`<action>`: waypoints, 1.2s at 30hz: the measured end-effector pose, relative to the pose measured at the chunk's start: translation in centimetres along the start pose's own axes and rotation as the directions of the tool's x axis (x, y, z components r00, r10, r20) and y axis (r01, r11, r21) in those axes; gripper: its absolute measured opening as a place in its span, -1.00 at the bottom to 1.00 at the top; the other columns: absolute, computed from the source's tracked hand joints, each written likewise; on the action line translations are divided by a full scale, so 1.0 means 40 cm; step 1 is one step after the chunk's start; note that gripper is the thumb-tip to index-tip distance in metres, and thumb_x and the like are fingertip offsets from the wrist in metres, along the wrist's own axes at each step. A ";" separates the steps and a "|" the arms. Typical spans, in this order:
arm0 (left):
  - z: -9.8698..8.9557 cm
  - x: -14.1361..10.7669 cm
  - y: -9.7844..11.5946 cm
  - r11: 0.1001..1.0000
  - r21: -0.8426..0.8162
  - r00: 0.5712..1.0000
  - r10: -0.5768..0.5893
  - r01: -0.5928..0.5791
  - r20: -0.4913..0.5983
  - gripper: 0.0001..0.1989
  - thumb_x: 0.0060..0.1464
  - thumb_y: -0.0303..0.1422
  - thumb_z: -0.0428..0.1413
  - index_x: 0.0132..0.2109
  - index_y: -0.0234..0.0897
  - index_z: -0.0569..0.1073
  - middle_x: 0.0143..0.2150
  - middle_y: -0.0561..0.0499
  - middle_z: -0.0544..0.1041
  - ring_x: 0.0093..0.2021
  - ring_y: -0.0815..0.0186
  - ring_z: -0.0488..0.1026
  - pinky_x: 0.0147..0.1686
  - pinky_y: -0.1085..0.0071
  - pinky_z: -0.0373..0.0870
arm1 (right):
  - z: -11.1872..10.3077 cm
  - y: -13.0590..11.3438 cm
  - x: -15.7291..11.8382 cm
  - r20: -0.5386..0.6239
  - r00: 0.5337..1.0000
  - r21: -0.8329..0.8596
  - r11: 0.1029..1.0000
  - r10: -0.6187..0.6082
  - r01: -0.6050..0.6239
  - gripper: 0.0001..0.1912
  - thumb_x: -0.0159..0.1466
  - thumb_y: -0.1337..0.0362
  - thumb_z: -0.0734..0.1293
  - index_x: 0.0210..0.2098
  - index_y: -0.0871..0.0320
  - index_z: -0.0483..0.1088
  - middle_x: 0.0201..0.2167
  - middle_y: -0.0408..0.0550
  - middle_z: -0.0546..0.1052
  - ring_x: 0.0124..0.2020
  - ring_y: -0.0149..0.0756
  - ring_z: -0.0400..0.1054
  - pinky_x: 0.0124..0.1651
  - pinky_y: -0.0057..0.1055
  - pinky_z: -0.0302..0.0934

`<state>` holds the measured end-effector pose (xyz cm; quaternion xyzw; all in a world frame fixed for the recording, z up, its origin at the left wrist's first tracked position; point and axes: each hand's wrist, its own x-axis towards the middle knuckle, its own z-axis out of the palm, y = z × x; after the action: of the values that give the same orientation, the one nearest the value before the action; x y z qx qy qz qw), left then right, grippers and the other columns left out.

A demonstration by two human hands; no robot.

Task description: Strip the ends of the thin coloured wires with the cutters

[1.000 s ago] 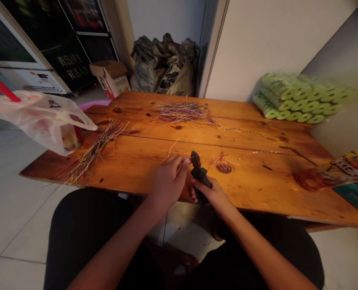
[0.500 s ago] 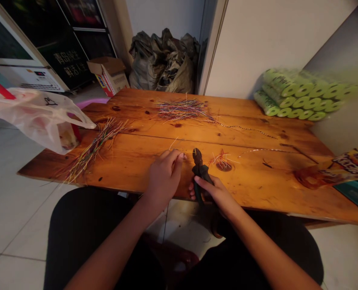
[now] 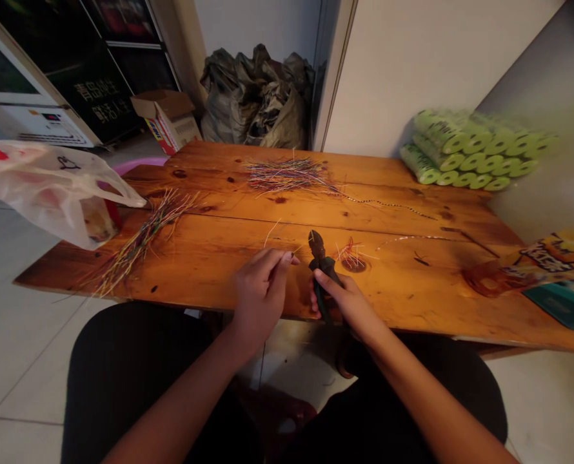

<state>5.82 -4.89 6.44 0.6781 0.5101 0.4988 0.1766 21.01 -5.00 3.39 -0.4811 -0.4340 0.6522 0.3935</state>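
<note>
My left hand (image 3: 262,283) is closed in a pinch on a thin yellow wire (image 3: 301,247), which points toward the plier jaws. The dark cutting pliers (image 3: 318,248) stand jaws up in my right hand (image 3: 347,298), its fingers wrapped round the handles. Whether the jaws touch the wire I cannot tell. Just right of the pliers lies a small heap of orange and white wire bits (image 3: 352,254). A single pale wire (image 3: 270,233) lies beyond my left hand. One bundle of coloured wires (image 3: 144,241) rests at the left, another wire bundle (image 3: 289,175) at the back.
On the wooden table (image 3: 388,303), a white plastic bag (image 3: 69,200) stands at left and green rolls (image 3: 471,154) are stacked at back right. A twisted strand (image 3: 388,204) trails from the back bundle. A yellow snack packet (image 3: 553,261) and teal box (image 3: 565,306) sit at right.
The yellow wire now shows between my left fingertips and the plier jaws. Both hands stay nearly in place; the whole view has shifted slightly.
</note>
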 end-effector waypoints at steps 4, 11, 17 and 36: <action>0.007 -0.007 -0.001 0.997 -0.072 0.999 0.013 -0.017 -0.052 -0.76 0.19 -0.37 -0.04 -0.38 -0.24 0.46 -0.44 0.07 0.51 -0.38 0.39 0.42 -0.34 0.47 0.29 | -0.012 -0.003 -0.001 -0.026 1.000 -0.005 1.000 -0.003 0.003 -0.57 0.12 -0.10 0.31 -0.45 0.18 0.30 -0.63 -0.18 0.36 -0.63 -0.44 0.27 -0.58 -0.48 0.22; -0.008 0.009 -0.012 0.997 -0.066 0.999 -0.033 0.030 -0.043 -0.77 0.18 -0.35 -0.02 -0.37 -0.22 0.48 -0.41 0.08 0.51 -0.38 0.41 0.42 -0.39 0.49 0.27 | -0.035 -0.004 -0.009 0.016 1.000 -0.031 1.000 0.004 -0.004 -0.57 0.11 -0.10 0.32 -0.39 0.17 0.32 -0.51 -0.12 0.41 -0.52 -0.40 0.33 -0.44 -0.42 0.28; -0.007 0.012 -0.019 0.999 -0.037 1.000 -0.006 0.005 -0.027 -0.78 0.19 -0.38 -0.03 -0.36 -0.23 0.48 -0.40 0.08 0.51 -0.37 0.42 0.42 -0.36 0.50 0.27 | -0.031 -0.012 -0.022 0.060 0.998 -0.012 1.000 0.028 -0.028 -0.59 0.13 -0.08 0.32 -0.39 0.18 0.32 -0.44 -0.09 0.43 -0.47 -0.39 0.33 -0.35 -0.37 0.27; -0.006 0.011 -0.020 0.997 -0.070 1.000 -0.018 0.018 -0.005 -0.78 0.19 -0.37 -0.03 -0.28 -0.19 0.52 -0.35 0.09 0.55 -0.30 0.40 0.45 -0.28 0.48 0.31 | -0.029 -0.011 -0.029 0.108 0.994 -0.029 0.999 -0.020 0.023 -0.61 0.21 -0.04 0.26 -0.35 0.21 0.34 -0.47 -0.10 0.42 -0.49 -0.40 0.34 -0.40 -0.42 0.27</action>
<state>5.21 -4.22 6.16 0.6655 0.4987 0.5168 0.2033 22.45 -5.73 3.95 -0.4462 -0.4695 0.6664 0.3692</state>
